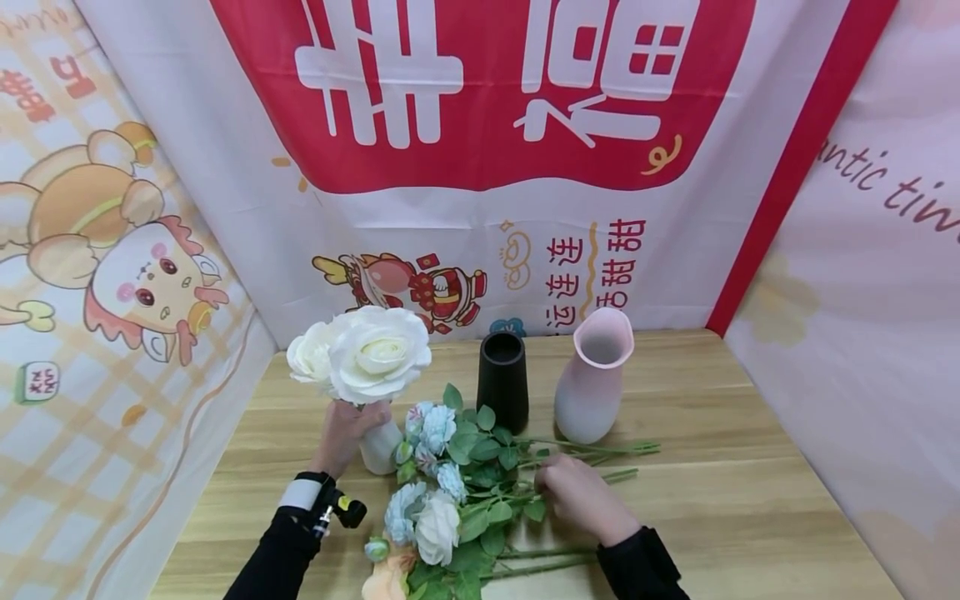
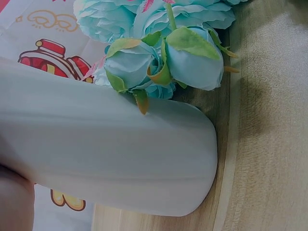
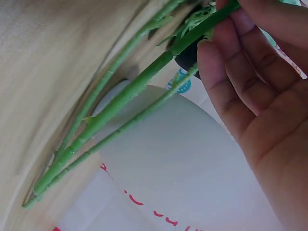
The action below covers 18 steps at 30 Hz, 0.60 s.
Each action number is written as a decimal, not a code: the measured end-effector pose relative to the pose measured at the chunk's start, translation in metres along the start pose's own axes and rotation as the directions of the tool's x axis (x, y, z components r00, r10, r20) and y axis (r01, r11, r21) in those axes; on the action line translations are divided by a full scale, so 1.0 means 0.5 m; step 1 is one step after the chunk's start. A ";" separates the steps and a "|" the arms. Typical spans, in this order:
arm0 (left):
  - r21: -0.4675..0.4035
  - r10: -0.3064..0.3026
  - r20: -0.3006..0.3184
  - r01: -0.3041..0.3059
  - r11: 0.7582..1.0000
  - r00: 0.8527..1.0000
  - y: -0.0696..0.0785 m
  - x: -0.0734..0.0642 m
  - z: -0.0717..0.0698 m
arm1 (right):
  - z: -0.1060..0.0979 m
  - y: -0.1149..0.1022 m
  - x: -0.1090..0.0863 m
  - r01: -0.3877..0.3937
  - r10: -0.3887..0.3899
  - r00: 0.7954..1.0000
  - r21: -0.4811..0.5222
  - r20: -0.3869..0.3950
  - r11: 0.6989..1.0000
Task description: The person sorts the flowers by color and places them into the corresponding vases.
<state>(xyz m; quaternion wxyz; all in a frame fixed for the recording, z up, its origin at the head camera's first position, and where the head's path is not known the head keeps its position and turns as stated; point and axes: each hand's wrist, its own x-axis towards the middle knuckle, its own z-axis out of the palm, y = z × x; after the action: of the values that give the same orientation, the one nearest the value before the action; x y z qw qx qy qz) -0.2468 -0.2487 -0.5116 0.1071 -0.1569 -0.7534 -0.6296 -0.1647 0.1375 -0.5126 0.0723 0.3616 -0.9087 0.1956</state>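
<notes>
My left hand point(image 1: 347, 435) grips a small white vase point(image 1: 381, 451) near its top, and large white roses point(image 1: 378, 354) stand above that hand. The left wrist view shows the vase's smooth side point(image 2: 110, 144) with pale blue buds point(image 2: 192, 60) beside it. Over the lying flowers, my right hand point(image 1: 576, 496) pinches a green stem point(image 3: 130, 98) between thumb and fingers. Blue flowers point(image 1: 438, 428), a smaller white rose point(image 1: 438, 527) and a peach bloom point(image 1: 387, 577) lie with their leaves between the hands, stems pointing right.
Behind the flowers stand a black vase point(image 1: 503, 387) and a pink-and-white vase point(image 1: 591, 383). The wooden table point(image 1: 720, 467) meets a printed cloth backdrop point(image 1: 420, 208) at the back, with more printed cloth at both sides.
</notes>
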 end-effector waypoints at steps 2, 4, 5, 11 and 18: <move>0.004 -0.010 0.001 0.010 1.000 1.000 -0.001 0.000 0.000 | -0.003 -0.005 -0.003 0.003 -0.004 1.000 -0.017 -0.014 1.000; 0.004 -0.014 0.002 0.014 1.000 1.000 0.000 0.000 0.000 | -0.008 -0.008 -0.005 0.004 -0.005 1.000 -0.021 -0.028 1.000; 0.006 -0.012 0.004 0.012 1.000 1.000 0.001 0.000 0.000 | -0.010 -0.010 -0.006 0.004 -0.005 0.999 -0.025 -0.034 1.000; 0.021 0.035 0.027 -0.036 0.999 0.999 0.039 -0.003 0.005 | -0.029 -0.019 -0.014 -0.005 0.000 0.996 -0.059 -0.085 0.998; 0.000 0.034 0.031 -0.034 0.999 0.999 0.054 -0.006 0.007 | -0.044 -0.024 -0.021 -0.011 -0.005 0.986 -0.093 -0.168 0.996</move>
<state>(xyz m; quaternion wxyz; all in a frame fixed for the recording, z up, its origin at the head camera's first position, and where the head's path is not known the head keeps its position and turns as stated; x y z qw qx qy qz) -0.2340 -0.2414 -0.4887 0.1062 -0.1793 -0.7524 -0.6248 -0.1489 0.1452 -0.4920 0.1651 0.3385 -0.9082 0.1827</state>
